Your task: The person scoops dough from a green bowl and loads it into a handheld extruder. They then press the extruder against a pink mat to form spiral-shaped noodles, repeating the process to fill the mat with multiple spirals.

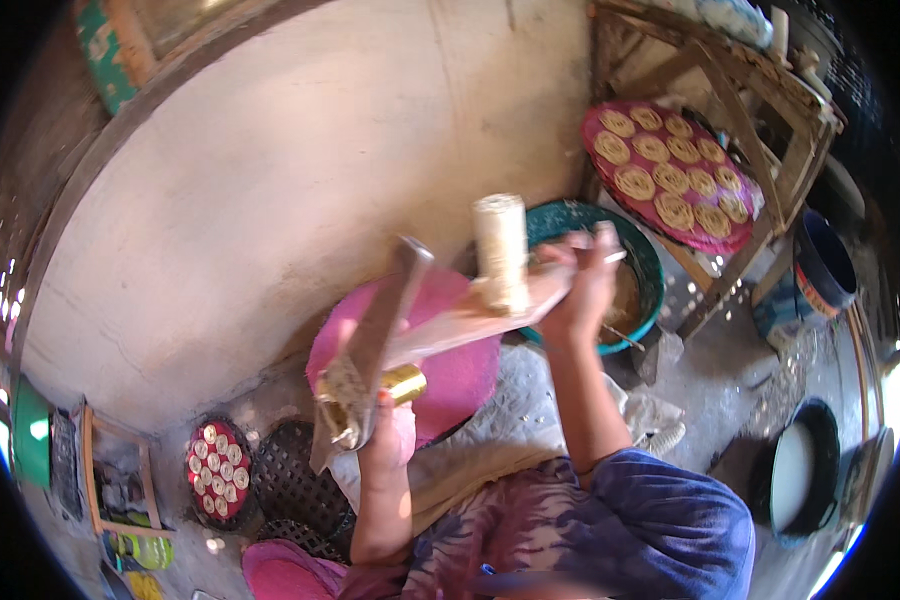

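My left hand (388, 432) is closed around a wooden bar (375, 320) that carries a brass-coloured cylinder (405, 384). Pale paste clings to the bar's lower end. Out to the right, my right hand (582, 290) grips the end of a second wooden bar (460, 328). A pale, dough-smeared plunger (503, 250) stands up from that bar. The two bars look like parts of a hand press, but blur and overlap hide whether they are joined. Below them lies a round pink mat (470, 385). Behind my right hand sits a teal basin (653, 290) with brownish contents.
A pink tray (685, 235) of coiled dough rounds leans against a wooden stand (810, 150) at right. Another tray of rounds (217, 470) lies at lower left beside a black perforated crate (295, 475). A dark bucket (820, 270) and a black tub (825, 430) stand right. A wall (270, 200) rises ahead.
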Available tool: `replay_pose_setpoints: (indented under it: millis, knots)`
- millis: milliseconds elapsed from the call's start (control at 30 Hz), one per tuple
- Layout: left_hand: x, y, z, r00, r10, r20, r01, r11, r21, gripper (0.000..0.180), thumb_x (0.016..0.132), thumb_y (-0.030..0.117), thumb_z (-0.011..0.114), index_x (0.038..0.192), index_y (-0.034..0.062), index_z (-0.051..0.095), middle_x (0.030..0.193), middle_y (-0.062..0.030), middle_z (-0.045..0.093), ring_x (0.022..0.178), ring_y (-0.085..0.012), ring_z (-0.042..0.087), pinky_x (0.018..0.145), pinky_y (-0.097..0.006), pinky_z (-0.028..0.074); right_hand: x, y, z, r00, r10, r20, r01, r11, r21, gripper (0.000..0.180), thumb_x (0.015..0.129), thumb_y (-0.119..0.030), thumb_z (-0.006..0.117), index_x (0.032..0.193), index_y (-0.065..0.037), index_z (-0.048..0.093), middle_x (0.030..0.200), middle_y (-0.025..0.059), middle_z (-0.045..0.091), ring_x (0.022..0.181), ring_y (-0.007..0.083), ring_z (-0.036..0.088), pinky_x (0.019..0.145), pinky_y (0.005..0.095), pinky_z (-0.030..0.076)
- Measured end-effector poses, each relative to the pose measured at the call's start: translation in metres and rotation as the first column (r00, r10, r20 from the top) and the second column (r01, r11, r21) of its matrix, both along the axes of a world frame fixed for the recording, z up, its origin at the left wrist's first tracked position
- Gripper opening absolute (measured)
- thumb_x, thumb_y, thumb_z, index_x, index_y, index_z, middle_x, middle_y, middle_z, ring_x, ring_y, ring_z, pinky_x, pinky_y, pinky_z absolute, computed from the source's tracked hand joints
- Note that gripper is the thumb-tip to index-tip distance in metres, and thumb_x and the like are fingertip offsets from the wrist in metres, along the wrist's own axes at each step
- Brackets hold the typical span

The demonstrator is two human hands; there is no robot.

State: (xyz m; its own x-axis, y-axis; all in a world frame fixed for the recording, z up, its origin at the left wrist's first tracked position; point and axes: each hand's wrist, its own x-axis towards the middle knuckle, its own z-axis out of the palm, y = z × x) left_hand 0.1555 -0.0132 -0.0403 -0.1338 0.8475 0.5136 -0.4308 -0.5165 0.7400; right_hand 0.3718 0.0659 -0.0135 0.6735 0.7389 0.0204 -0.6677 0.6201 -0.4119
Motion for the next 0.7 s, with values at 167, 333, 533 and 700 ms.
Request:
replay_pose_setpoints:
  millis: [167,333,533,700]
  knots:
    - [-0.069,-0.006,0.053,0.997,-0.037,0.069,0.001,0.889,0.459,0.038,0.091,0.039,0.05,0.103,0.0034,0.05,0.105,-0.0125,0.052,0.089,-0.0255,0.049,0.089,-0.044,0.042,-0.036,-0.066,-0.097,0.712,0.7,0.057,-0.698,0.714,-0.052,0.087,0.094,-0.068,0.034,0.15,-0.003,0.017,0.145,0.0192,0.035,0.123,0.0344,0.048,0.106,0.0497,0.037]
    - [-0.127,-0.046,0.07,0.991,-0.124,0.052,0.12,0.99,0.073,0.023,0.085,0.024,0.058,0.089,0.0122,0.038,0.079,-0.0006,0.035,0.069,-0.0123,0.035,0.063,-0.029,0.034,0.076,-0.106,-0.217,0.873,0.394,-0.286,-0.486,0.744,-0.459,0.115,0.083,-0.084,0.031,0.152,0.004,0.005,0.155,0.0221,0.02,0.134,0.0397,0.035,0.112,0.0491,0.029]
    - [-0.085,-0.042,0.01,0.932,-0.277,0.232,0.339,0.893,-0.295,0.021,0.088,0.019,0.058,0.089,0.0124,0.038,0.079,-0.0009,0.038,0.067,-0.0108,0.039,0.061,-0.027,0.038,0.137,-0.07,-0.27,0.839,0.386,-0.383,-0.543,0.634,-0.55,0.117,0.078,-0.09,0.025,0.154,-0.004,0.004,0.16,0.0158,0.009,0.143,0.0388,0.019,0.117,0.0514,0.014]
    - [-0.088,-0.038,-0.004,0.962,-0.206,0.181,0.251,0.927,-0.278,0.021,0.091,0.021,0.056,0.088,0.012,0.038,0.079,-0.0011,0.038,0.067,-0.0111,0.039,0.061,-0.026,0.039,0.13,-0.067,-0.247,0.802,0.352,-0.483,-0.563,0.717,-0.411,0.103,0.087,-0.079,0.025,0.153,-0.002,0.01,0.159,0.015,0.015,0.142,0.0374,0.023,0.116,0.0494,0.019]
